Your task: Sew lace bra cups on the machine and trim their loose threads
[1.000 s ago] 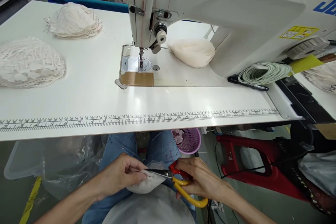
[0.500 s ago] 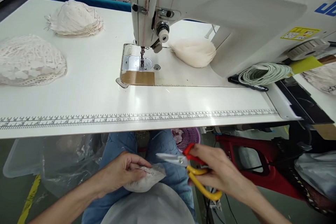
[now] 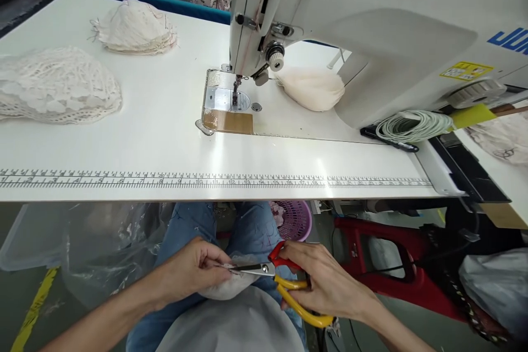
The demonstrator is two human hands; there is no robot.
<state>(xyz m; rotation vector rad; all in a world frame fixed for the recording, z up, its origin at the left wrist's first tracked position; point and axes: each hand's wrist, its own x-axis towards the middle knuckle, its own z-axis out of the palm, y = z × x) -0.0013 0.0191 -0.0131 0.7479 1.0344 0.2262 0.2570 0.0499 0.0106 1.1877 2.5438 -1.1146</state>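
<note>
Over my lap, my left hand (image 3: 206, 269) pinches a small white fabric cup piece (image 3: 231, 285) between thumb and fingers. My right hand (image 3: 317, 275) grips scissors (image 3: 299, 308) with one red and one yellow handle loop. The scissor blades lie against the upper edge of the fabric, close to my left fingertips, and look nearly closed. Whether thread or cloth is between the blades is too small to tell. Beyond the table edge stands a white sewing machine (image 3: 371, 27), its presser foot (image 3: 235, 91) down at the needle plate with no fabric under it.
On the white table lie a lace stack (image 3: 61, 88), a stack of white cup pieces (image 3: 138, 27) and a cream stack (image 3: 311, 91) under the machine arm. Coiled cord (image 3: 412, 125) rests at right. A purple basket (image 3: 299, 220) and a red stool (image 3: 396, 269) are below.
My right hand has moved left, bringing the scissors from beside the fabric onto its edge, and the blades have come closer together. The view has shifted slightly.
</note>
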